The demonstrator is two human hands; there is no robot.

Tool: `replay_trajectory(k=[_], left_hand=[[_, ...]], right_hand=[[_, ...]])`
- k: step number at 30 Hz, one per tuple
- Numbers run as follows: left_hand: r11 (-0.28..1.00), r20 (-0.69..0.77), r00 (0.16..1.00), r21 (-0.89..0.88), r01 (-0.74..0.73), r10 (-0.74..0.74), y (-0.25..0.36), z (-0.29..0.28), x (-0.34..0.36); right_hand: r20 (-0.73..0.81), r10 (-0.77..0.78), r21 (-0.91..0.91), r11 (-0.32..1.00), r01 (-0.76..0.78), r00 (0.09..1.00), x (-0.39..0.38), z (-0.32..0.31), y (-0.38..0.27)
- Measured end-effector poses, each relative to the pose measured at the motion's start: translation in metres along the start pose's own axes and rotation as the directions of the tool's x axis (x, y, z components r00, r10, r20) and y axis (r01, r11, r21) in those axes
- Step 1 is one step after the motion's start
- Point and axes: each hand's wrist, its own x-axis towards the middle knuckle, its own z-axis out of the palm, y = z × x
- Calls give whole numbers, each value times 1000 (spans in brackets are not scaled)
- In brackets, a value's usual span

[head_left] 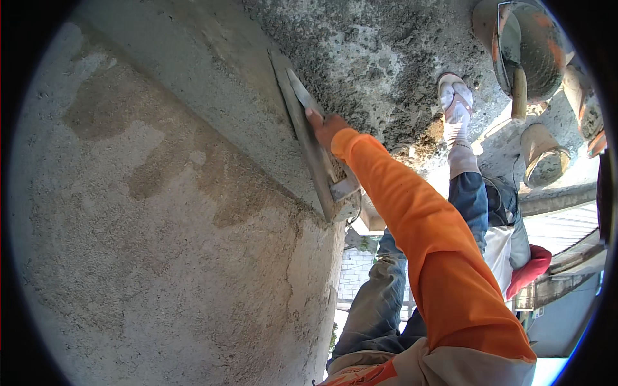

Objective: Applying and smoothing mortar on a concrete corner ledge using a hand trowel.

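Note:
My right hand [329,128], in an orange sleeve, is closed round the handle of a long plastering float [304,138]. The float's long flat board lies along the edge of a smooth grey band of damp mortar [212,83]. Beside that band spreads a rough wall face [161,257] with darker damp patches. A pale strip of the tool shows above my fingers; the palm side of the grip is hidden. My left hand is out of view.
Loose mortar [386,77] covers the ground ahead. A foot in a sandal [456,96] stands by it. At the right are a large bucket [547,58] with a wooden-handled tool [519,93] and a smaller bucket [544,157]. Another person's red sleeve [531,270] shows lower right.

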Motion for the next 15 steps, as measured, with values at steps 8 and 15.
replay_trajectory(k=[8,15], left_hand=[[961,175,960,-129,245,-221,27,-36,12],[961,197,952,-104,257,-234,30,-40,13]], right_hand=[[86,241,167,953,-252,967,-70,69,163],[97,25,312,948,-54,995,-23,-27,-15]])
